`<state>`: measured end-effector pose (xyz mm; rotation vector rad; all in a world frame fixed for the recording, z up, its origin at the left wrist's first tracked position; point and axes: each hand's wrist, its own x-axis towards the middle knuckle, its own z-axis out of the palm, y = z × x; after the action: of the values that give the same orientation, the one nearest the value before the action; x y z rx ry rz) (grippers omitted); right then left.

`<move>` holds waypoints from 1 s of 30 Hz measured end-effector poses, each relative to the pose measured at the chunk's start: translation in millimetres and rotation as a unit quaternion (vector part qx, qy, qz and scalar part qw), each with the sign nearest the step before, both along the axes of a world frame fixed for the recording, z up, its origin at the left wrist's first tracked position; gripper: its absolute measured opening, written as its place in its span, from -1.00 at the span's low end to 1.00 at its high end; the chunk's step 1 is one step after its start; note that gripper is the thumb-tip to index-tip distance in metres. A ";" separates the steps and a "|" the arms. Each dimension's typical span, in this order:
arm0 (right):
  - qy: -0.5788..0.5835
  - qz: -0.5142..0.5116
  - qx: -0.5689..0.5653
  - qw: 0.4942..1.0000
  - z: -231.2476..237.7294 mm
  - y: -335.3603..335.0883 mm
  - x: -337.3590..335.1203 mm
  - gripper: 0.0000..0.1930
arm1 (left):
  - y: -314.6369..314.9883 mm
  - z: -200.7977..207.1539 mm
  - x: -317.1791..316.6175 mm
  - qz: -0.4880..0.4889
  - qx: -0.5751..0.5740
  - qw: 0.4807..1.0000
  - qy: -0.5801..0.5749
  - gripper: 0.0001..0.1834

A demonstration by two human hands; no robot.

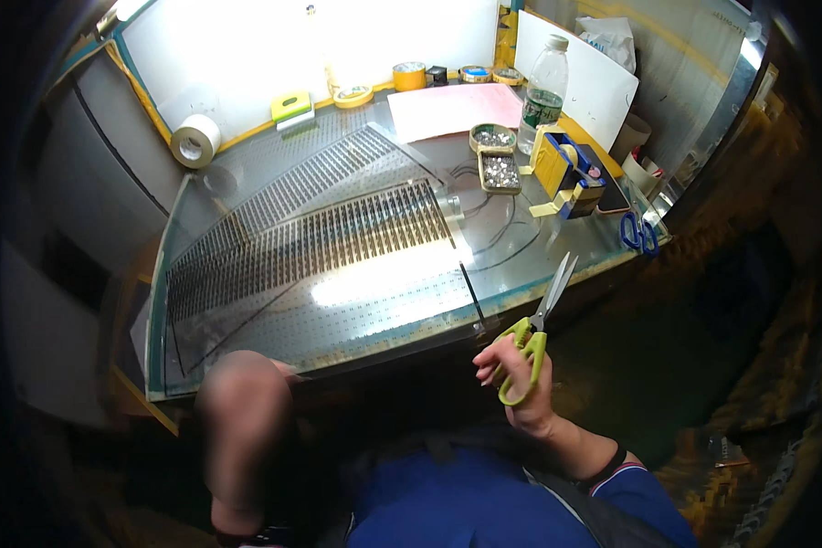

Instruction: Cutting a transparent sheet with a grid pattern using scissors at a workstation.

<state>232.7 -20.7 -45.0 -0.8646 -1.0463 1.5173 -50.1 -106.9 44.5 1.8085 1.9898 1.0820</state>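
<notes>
My right hand (528, 388) is closed round the green handles of a pair of scissors (540, 321), just off the table's front edge. The scissors' blades point up and away, slightly apart. My left hand (242, 402) is at the front left edge of the table, too blurred to make out its fingers or anything in them. Beyond it, a panel with rows of small dark marks (315, 247) lies flat on the glass tabletop (521, 274). A second sheet with similar rows (310, 178) lies behind it.
At the right stand a tape dispenser (566, 173), blue-handled scissors (638, 234), a plastic bottle (545, 87) and two small containers of shiny bits (500, 172). Along the back are a pink sheet (452, 111), an orange tape roll (409, 77) and a white tape roll (196, 142).
</notes>
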 end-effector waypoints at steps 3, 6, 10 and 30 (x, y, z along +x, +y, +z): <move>0.013 0.028 0.016 0.999 -9.7 -10.4 8.4 -0.64 | 23.1 -49.1 73.9 -0.197 -0.343 0.841 -0.369 -0.69; 0.078 0.049 -0.086 0.992 -12.6 -31.2 11.0 -0.60 | 48.9 -85.5 119.0 -0.157 -0.288 0.727 -0.603 -0.57; -0.027 0.120 -0.119 0.985 -26.9 -47.6 16.8 -0.57 | 81.7 -90.5 146.9 -0.064 -0.222 0.659 -0.715 -0.64; -0.139 0.119 -0.060 0.981 -25.7 -53.4 -23.1 -0.60 | 72.6 -84.6 154.0 -0.044 -0.165 0.785 -0.596 -0.79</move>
<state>209.5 -74.1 -70.7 -1.0900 -1.3086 1.7071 103.9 -34.3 -40.2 0.6332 1.1425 1.2466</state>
